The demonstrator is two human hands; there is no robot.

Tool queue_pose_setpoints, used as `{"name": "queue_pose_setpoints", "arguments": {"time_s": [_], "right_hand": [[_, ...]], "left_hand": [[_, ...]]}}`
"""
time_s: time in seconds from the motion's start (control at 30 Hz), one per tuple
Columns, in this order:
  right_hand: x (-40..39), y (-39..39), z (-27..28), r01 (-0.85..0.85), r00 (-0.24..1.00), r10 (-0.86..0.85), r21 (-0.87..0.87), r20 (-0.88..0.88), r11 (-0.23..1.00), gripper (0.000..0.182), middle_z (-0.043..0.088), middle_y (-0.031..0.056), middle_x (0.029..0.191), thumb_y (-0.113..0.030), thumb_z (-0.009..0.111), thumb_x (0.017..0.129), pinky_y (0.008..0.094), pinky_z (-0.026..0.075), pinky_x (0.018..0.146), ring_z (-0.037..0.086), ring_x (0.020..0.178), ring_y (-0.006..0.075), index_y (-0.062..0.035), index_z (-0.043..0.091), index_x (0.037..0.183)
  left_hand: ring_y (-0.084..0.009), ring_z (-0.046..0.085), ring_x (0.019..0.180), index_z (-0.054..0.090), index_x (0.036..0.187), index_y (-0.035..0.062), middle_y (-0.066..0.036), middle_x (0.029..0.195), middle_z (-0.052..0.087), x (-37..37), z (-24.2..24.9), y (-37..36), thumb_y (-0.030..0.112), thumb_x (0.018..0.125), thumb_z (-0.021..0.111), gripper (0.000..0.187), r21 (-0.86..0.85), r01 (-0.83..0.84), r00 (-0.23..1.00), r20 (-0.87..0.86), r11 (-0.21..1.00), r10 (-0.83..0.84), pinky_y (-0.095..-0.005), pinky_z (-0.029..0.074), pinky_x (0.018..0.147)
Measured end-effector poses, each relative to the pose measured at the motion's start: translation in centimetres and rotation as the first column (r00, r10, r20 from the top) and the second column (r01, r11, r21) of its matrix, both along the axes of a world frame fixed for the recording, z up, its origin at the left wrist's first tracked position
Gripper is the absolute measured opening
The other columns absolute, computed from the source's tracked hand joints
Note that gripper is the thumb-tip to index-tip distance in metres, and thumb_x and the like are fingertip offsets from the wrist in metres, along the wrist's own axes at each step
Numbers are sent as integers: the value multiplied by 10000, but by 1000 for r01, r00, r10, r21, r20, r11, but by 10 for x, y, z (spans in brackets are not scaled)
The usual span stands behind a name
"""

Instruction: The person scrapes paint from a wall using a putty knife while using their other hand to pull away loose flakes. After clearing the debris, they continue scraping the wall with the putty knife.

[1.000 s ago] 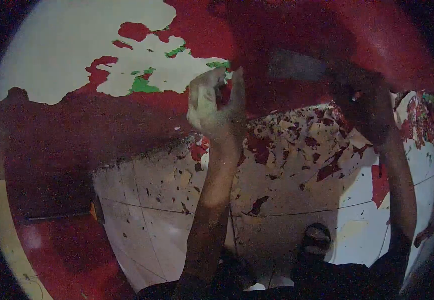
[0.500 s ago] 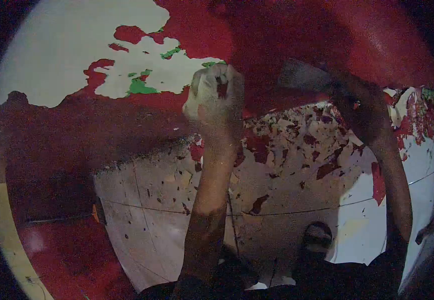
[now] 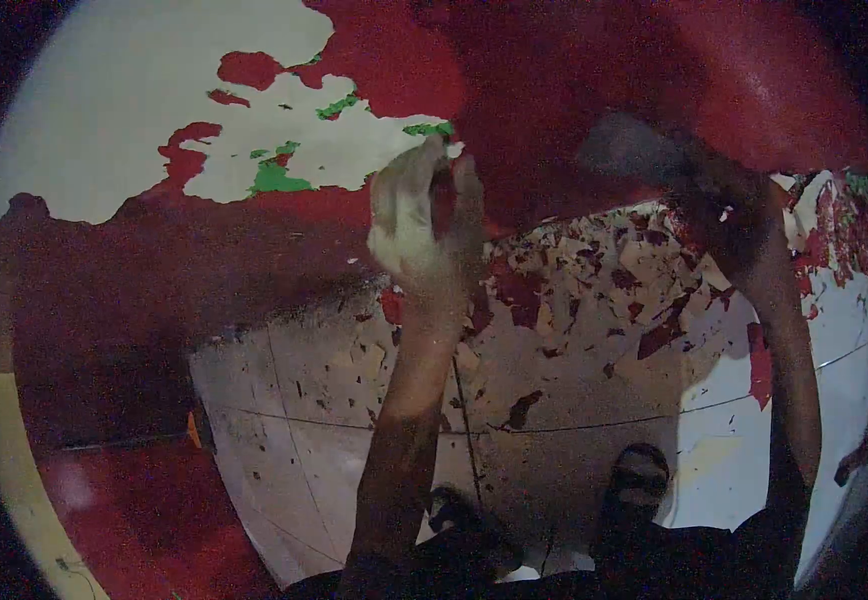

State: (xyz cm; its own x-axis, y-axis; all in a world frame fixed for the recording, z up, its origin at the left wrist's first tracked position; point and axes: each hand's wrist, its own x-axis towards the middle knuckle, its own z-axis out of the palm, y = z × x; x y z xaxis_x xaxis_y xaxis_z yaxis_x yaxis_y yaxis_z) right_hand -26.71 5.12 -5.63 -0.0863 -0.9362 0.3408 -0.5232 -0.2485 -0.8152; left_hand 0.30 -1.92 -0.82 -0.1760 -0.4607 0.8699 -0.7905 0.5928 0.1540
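Against a red wall point(image 3: 204, 270) shedding paint, left hand point(image 3: 419, 215) pinching a red paint flake point(image 3: 442, 200) between curled fingers, right hand point(image 3: 724, 205) clamped on a scraper point(image 3: 624, 150) (blade blurred).

A red paint flake point(image 3: 443, 195) was pinched in the dusty left hand point(image 3: 419, 225); a scraper point(image 3: 626, 150) was held against the red wall point(image 3: 554, 70) by the right hand point(image 3: 724, 215).
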Motion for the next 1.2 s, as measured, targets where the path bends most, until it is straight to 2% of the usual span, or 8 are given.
{"name": "queue_pose_setpoints", "arguments": {"time_s": [0.27,0.37,0.67,0.87,0.93,1.0,1.1,1.2], "right_hand": [[21,0,38,-16,952,24,31,-306,999,334,671,138,999,-95,624,847,308,522,706,645,831,145,-60,594,1178],[10,-5,10,48,913,-1,103,-408,994,327,672,135,998,-100,620,853,302,524,712,646,836,147,-63,595,1177],[1,3,-2,56,972,-38,70,-233,996,357,667,124,1023,-76,636,842,317,533,748,635,864,143,-62,582,1195],[-1,6,4,4,994,13,151,-112,989,405,662,117,1055,-62,637,832,324,526,780,617,891,130,-69,562,1230],[-2,5,-12,-55,968,7,183,251,982,401,662,114,1055,-54,631,834,322,524,784,613,891,124,-75,565,1229],[-2,4,-15,-32,983,-8,211,185,977,388,664,108,1055,-46,626,835,320,525,782,613,888,120,-75,573,1219],[2,2,0,68,955,-7,194,-297,979,358,669,99,1049,-40,620,838,315,531,766,623,879,121,-71,592,1193],[15,3,19,22,959,5,93,-282,995,336,673,99,1036,-48,617,841,317,539,747,640,874,133,-77,605,1175]], "left_hand": [[-171,616,761,690,1021,90,-98,917,597,11,-3,-6,38,705,772,331,14,101,990,101,995,-102,-269,526,628],[-164,618,736,694,992,81,-93,881,619,2,-11,-10,19,694,775,315,-86,157,986,-43,984,-161,-271,521,615],[-95,569,611,692,797,45,-49,761,648,-21,0,1,92,734,753,100,98,-43,968,-244,994,66,-248,471,531],[-170,616,696,626,759,44,-69,771,636,-25,13,8,83,762,709,92,291,-115,952,-240,950,189,-305,503,653],[-100,562,643,633,761,23,-31,727,618,-20,7,2,73,763,708,90,232,-73,957,-258,970,133,-250,464,580],[-63,536,624,633,766,10,-10,700,604,-18,3,-1,70,767,710,98,216,-33,951,-294,976,98,-223,448,546],[-61,540,638,629,783,1,-11,686,598,-18,0,-1,78,775,721,121,219,12,927,-368,976,71,-225,455,552],[-61,545,632,634,802,-9,-20,689,611,-20,0,-1,91,781,730,140,199,15,924,-376,980,62,-227,458,551]]}}
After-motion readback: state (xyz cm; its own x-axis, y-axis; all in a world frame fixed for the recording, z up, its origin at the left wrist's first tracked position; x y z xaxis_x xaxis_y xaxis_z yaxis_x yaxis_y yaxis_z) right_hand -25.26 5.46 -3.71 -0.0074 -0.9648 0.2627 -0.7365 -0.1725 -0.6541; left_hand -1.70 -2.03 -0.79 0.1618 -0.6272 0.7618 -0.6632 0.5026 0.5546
